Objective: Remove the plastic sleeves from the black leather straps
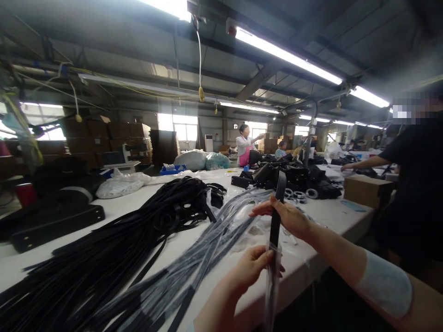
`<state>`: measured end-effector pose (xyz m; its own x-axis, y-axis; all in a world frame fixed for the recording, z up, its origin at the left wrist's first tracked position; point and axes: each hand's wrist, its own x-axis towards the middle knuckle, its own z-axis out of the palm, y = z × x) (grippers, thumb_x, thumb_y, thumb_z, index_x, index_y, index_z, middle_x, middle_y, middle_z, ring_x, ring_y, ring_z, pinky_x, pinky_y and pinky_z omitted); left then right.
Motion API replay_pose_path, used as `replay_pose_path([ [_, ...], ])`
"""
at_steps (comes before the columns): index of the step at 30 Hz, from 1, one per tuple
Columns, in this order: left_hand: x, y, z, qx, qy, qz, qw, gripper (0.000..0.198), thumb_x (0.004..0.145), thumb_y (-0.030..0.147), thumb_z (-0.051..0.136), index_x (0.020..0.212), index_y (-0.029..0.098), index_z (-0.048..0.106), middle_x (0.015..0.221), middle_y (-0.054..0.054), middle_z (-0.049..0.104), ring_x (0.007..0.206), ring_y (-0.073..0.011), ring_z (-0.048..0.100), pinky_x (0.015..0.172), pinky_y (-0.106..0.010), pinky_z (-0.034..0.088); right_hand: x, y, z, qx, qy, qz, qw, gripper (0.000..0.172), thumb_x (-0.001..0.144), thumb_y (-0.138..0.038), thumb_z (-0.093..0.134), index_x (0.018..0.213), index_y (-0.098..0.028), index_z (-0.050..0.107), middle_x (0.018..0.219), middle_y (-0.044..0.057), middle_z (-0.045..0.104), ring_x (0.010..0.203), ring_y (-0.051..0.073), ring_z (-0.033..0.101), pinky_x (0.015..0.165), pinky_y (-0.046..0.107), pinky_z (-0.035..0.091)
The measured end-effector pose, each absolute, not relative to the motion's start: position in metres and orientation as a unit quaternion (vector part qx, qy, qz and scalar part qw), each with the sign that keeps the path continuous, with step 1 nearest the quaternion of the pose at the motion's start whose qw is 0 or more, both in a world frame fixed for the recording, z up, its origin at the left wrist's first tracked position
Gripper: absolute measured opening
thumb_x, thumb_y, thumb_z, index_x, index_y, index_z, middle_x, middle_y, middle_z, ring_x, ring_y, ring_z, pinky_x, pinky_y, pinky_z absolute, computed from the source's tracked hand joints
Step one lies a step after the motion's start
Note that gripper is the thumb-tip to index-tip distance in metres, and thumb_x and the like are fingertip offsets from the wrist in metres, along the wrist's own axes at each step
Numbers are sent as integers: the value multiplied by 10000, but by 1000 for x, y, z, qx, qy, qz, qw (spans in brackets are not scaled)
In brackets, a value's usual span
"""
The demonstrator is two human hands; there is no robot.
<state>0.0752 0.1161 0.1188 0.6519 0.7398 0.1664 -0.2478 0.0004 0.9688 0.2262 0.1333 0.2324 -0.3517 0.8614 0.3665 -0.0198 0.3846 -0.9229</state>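
A black strap [276, 221] stands upright before me, its top end bent over and its lower part inside a clear plastic sleeve [272, 290]. My left hand [254, 265] pinches the sleeve near its mouth, thumb in front. Higher up, my right hand [287, 216] has its thumb against the strap, with fingers reaching behind it to the left. Beyond my hands lie sleeved straps [194, 258] in a long bundle. Left of these spreads a big heap of bare black straps [138, 230] on the white table [311, 269].
Black bags [265, 175] and white rolls [311, 193] lie farther back. A cardboard box [367, 190] sits at the right edge near a person in dark clothes [411, 184]. Another person [244, 146] stands behind the table. Black cases [58, 226] and plastic bags [121, 183] are at left.
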Motion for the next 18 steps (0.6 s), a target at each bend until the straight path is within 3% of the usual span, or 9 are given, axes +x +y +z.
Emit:
replay_pose_path([
  [2,79,113,113,600,213,379,672,595,831,673,521,932,104,658,681,-79,706,537,-146,631,553,-258,469,232,138,229,-315,-680,457,480,752,832,-784,391,961,-141,760,990,137,770,1010,274,704,1012,463,480],
  [5,87,111,113,600,246,435,625,636,825,712,482,887,104,656,693,-92,713,477,-139,608,474,-237,428,237,143,229,-317,-679,455,481,750,816,-792,413,945,-140,760,979,136,771,994,271,709,1011,464,486],
  [10,95,112,132,618,285,501,535,617,890,660,408,723,123,663,631,-77,689,501,-145,623,497,-235,403,234,144,236,-329,-693,440,466,743,799,-800,432,926,-147,763,976,132,772,997,271,708,1028,476,477],
  [14,98,119,155,640,285,532,476,601,923,618,374,712,140,670,608,-58,676,519,-150,624,539,-250,417,231,144,262,-316,-686,445,482,777,810,-810,382,918,-142,765,966,144,771,991,279,708,1022,473,472],
  [18,102,133,181,656,258,548,452,521,856,620,527,680,151,674,613,-32,665,565,-152,597,534,-244,401,234,147,316,-297,-687,431,504,748,843,-773,395,827,-125,769,871,153,772,906,269,722,953,425,515],
])
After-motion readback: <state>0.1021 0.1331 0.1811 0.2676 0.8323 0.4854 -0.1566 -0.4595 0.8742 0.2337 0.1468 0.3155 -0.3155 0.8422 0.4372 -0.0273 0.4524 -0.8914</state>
